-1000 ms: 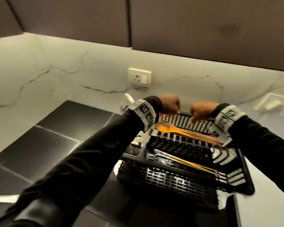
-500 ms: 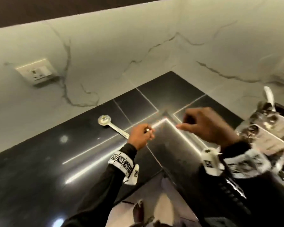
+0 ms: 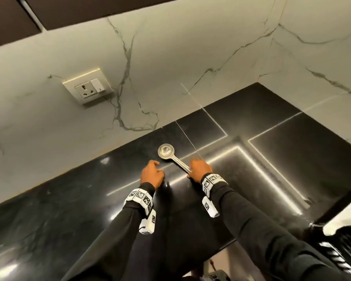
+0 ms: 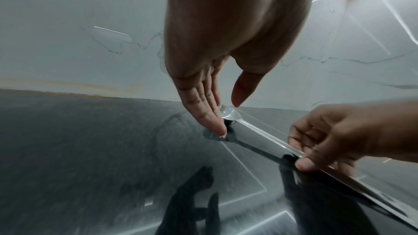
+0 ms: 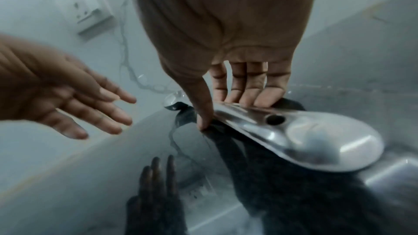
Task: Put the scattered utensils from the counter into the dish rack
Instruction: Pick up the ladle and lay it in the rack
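Steel ladle (image 3: 171, 157) flat on black table (image 3: 272, 122) near wall edge; right hand (image 3: 200, 170) pinching handle, left hand (image 3: 152, 173) fingers (image 4: 209, 113) straight, together (holding nothing); no legible writing.

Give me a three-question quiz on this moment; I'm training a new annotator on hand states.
1. True or false: the left hand grips the steel ladle.
2. Which part of the ladle does the right hand pinch? A) the bowl B) the handle C) nothing
3. Fill in: the ladle's bowl rests on the black ____.

Key:
1. False; the left hand's fingers are straight and hold nothing, beside the bowl.
2. B; thumb and fingers pinch the flat handle near its end with the hanging hole.
3. counter
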